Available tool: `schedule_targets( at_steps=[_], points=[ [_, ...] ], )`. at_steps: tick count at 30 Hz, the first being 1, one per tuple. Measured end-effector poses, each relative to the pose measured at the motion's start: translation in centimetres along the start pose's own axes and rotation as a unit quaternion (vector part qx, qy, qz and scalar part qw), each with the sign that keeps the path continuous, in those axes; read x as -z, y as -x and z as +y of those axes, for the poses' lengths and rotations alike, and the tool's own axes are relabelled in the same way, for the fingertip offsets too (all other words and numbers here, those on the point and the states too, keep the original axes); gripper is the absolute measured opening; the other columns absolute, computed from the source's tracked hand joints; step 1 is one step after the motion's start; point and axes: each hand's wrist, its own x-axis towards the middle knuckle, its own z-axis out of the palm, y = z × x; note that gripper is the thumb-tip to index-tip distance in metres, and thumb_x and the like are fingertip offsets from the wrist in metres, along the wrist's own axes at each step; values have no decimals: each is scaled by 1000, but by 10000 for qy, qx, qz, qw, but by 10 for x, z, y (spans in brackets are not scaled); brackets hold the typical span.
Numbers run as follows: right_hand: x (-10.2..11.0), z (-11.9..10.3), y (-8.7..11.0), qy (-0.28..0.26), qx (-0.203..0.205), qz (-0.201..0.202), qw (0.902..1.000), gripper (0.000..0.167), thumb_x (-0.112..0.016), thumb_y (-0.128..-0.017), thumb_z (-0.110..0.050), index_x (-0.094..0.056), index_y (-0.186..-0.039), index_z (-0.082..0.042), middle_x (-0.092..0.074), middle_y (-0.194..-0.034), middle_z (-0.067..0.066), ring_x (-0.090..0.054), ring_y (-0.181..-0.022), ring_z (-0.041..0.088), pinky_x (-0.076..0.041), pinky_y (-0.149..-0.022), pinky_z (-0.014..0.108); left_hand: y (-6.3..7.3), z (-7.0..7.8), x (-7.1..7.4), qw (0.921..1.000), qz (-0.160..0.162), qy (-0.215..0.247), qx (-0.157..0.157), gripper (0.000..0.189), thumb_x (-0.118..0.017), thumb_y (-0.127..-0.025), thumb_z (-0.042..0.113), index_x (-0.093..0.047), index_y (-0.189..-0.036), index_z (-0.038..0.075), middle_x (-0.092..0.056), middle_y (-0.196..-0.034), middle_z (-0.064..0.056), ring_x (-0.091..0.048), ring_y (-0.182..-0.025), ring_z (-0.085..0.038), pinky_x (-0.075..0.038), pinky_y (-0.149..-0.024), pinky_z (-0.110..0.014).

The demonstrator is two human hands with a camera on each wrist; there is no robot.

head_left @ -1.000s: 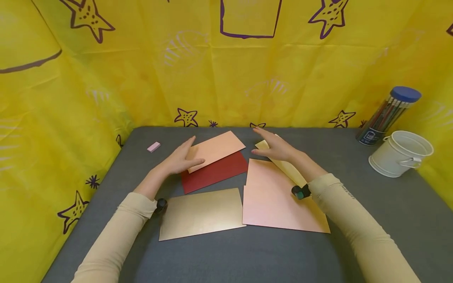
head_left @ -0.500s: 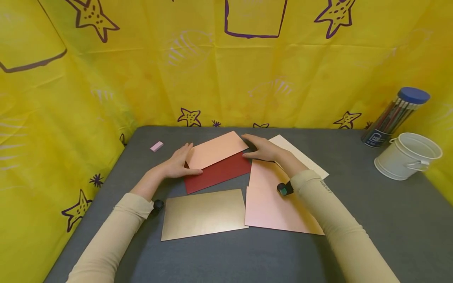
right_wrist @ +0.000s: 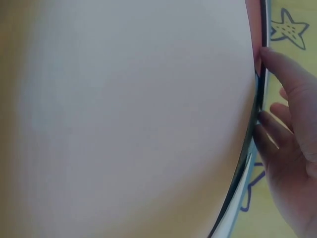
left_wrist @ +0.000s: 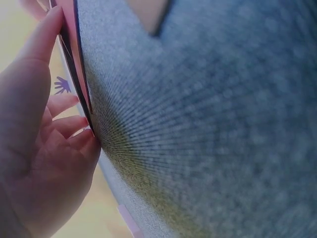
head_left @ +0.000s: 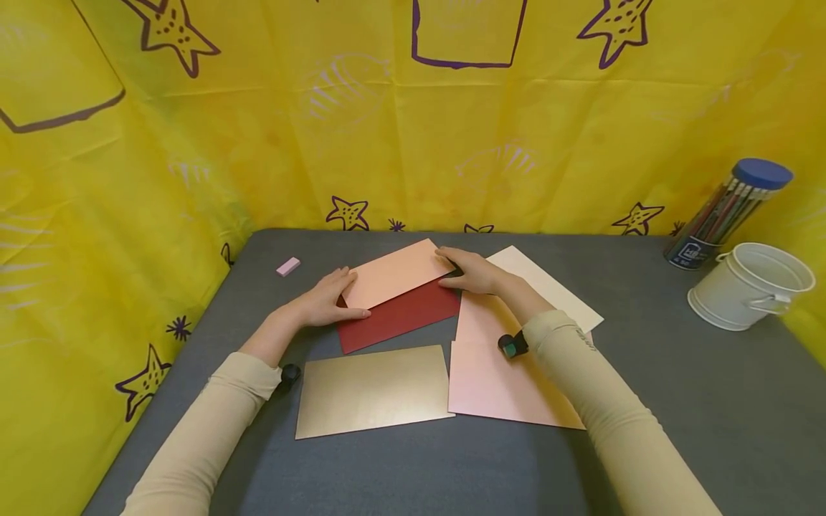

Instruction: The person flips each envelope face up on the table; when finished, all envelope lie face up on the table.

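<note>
You see beige sleeves (head_left: 213,416), a peach panel (head_left: 395,274), a dark-red panel (head_left: 403,315), a gold panel (head_left: 374,390) and a yellow curtain (head_left: 426,158) with purple-outlined starfish (head_left: 348,213).

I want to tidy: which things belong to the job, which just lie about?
Job, probably:
peach card, between left hand and right hand
red card, partly beneath
gold card
cream card
pink cards

Lying about, probably:
pencil tub
white bucket
pink block

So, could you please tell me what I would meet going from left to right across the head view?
Small pink rectangular block, left hand, peach rectangular card, right hand, cream rectangular card, white bucket with side handles.
</note>
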Motion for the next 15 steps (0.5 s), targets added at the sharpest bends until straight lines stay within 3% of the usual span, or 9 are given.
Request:
schedule_targets(
  at_steps=[15],
  points=[
    [-3, 1, 1, -87, 326, 305, 9990, 55, -67, -93, -13, -46, -143, 0, -46, -145, 16, -39, -136, 33, -33, -110, 44, -3, -2, 1, 9992, 209, -292, -177, 87, -69, -84, 55, -39, -150, 7, -29, -155, -20, -19, -144, -40, -18, -113, -59]
  ],
)
